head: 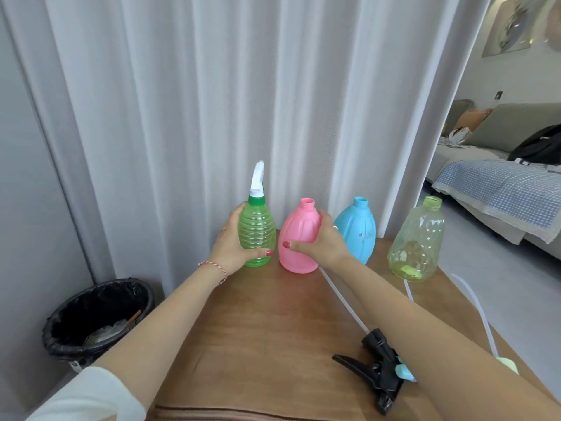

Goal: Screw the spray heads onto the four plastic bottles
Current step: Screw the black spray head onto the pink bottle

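So four bottles stand in a row at the far end of the table (258, 329). Left hand (232, 243) is wrapped around the green bottle (256, 235), which has a white spray head (258, 180) on. Right hand (321, 238) grips the open pink bottle (299, 238) just beside it. A black spray head (376, 369) lies near, under the right forearm.

Capped green bottle (256, 230); pink (299, 238), blue (358, 227), yellow-green (417, 241) upright, open.
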